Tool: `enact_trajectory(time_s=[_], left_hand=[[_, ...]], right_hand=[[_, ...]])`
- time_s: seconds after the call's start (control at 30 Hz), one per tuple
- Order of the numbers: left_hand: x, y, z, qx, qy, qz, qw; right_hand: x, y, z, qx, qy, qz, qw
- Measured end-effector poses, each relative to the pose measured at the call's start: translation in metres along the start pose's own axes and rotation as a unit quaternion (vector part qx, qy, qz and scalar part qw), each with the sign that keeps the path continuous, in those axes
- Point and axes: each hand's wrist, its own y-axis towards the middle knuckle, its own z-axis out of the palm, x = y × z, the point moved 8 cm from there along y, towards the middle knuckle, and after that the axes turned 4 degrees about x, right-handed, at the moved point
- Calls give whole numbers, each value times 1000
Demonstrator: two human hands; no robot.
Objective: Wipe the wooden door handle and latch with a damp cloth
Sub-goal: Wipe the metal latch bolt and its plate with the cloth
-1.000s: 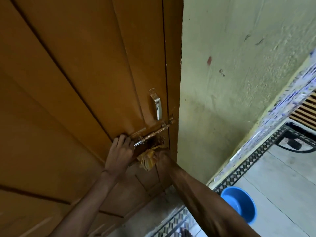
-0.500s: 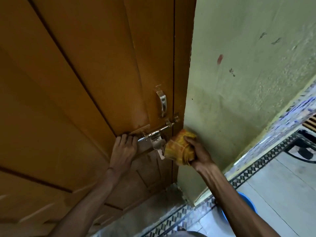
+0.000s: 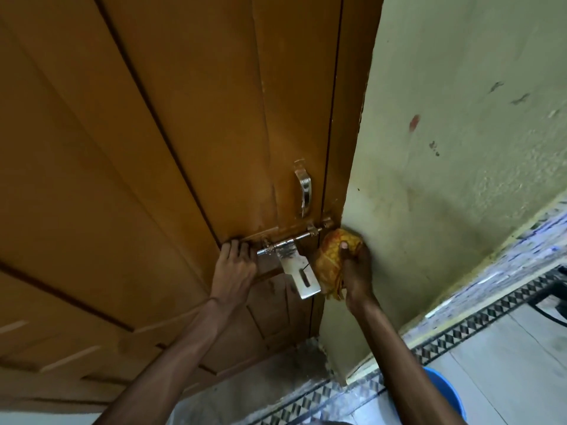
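Right hand [image 3: 356, 268] clamps soft, bunched cloth [image 3: 333, 256] beside latch [image 3: 291, 250]; left hand [image 3: 234, 265], fingers curled, braces door [image 3: 153, 148]. Cloth light, conforms; hasp likely swings.

Stained pale green wall [image 3: 460, 148], patterned tile border [image 3: 460, 338], blue basin [image 3: 451, 391] on the floor.

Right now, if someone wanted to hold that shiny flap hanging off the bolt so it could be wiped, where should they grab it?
Probably the hasp flap by its free lower end, near the slot, coming from below. It hangs loose from the bolt, standing clear of the door, so both faces can be pinched.
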Motion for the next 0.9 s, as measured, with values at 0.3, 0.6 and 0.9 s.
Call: enact_trajectory(time_s=[0.3,0.6,0.9], left_hand=[[1,1,-1,26,-5,-20,999],[4,3,-4,42,-34,-37,998],[2,3,-1,35,-32,-19,999]], right_hand=[[-37,-12,58,244,252,327,877],[-32,-2,75,301,221,297,879],[-27,2,84,353,38,311,882]])
